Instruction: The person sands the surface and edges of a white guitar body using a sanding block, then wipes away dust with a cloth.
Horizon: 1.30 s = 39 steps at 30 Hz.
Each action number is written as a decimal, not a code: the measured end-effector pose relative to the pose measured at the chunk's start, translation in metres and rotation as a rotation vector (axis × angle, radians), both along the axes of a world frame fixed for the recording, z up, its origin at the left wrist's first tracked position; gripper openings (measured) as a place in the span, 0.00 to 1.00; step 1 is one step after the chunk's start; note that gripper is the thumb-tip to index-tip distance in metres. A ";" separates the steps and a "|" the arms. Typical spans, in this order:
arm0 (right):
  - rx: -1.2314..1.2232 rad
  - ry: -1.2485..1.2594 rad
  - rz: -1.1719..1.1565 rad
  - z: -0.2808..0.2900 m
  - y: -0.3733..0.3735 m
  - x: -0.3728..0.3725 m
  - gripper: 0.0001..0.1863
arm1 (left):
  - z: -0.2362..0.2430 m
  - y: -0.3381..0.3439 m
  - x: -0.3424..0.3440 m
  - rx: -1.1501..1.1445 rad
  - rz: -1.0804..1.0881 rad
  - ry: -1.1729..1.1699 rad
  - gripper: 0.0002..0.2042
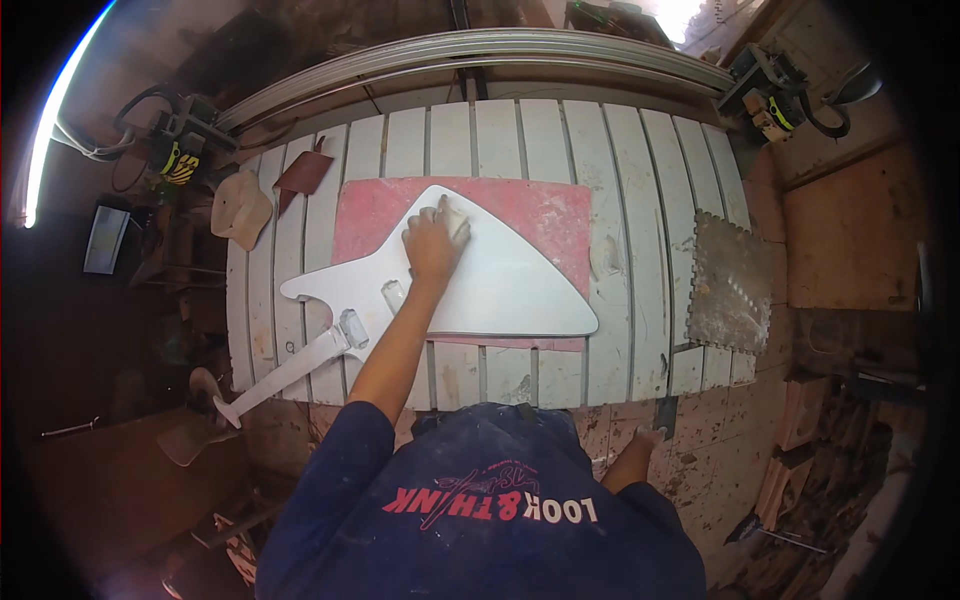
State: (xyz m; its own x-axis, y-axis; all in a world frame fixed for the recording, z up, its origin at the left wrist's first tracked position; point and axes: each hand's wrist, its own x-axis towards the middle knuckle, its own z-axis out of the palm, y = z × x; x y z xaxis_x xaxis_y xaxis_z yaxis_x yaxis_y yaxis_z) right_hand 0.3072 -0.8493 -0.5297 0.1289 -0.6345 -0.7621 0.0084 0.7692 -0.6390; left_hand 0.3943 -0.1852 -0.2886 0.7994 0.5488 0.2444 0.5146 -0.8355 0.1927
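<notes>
A white, angular electric guitar body [510, 275] lies flat on a pink sheet [350, 222]. Its neck [290, 368] looks covered in pale material and reaches past the table's near left edge. Two rectangular cavities show in the body. My left hand [434, 245] is on the upper part of the body, fingers bent over a pale pad or folded cloth [458, 222] pressed to the surface. Its exact kind is unclear. My right hand [650, 437] is low at the right, by the table's near edge and away from the guitar; its fingers cannot be made out.
White slats form the table [640, 300]. A tan cap [240, 208] and a brown sheet [303, 172] are at its far left. A grey mat with toothed edges [728, 283] lies on the right. Behind runs a metal rail [480, 48] with machine parts at both ends.
</notes>
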 end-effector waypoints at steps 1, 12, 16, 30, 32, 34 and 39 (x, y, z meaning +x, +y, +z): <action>-0.048 0.148 0.182 -0.008 -0.021 0.001 0.45 | 0.000 -0.008 0.003 -0.033 -0.010 0.050 0.36; 0.032 0.056 -0.062 0.068 0.082 0.012 0.41 | -0.016 -0.111 -0.025 -0.018 -0.341 0.163 0.35; 0.021 0.008 -0.106 0.045 0.058 0.019 0.39 | 0.006 -0.013 0.000 -0.072 0.036 0.168 0.36; 0.128 -0.116 0.011 -0.035 -0.016 -0.010 0.37 | -0.009 -0.102 -0.043 -0.081 -0.482 0.132 0.35; 0.091 -0.019 0.191 -0.042 -0.012 -0.028 0.38 | -0.009 -0.063 -0.023 -0.007 -0.233 0.153 0.37; 0.129 -0.081 0.120 -0.048 0.001 -0.030 0.32 | -0.005 -0.020 -0.007 -0.023 -0.031 0.146 0.37; 0.009 0.096 0.106 -0.039 0.030 -0.012 0.32 | -0.008 0.008 -0.012 0.039 0.021 0.061 0.36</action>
State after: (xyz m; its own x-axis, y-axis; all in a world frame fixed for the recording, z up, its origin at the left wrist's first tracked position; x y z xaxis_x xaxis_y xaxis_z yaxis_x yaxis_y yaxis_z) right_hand 0.2950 -0.8189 -0.5687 0.1210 -0.6141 -0.7799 -0.1344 0.7683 -0.6258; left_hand 0.3822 -0.1774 -0.2963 0.8019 0.5566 0.2171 0.5419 -0.8306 0.1280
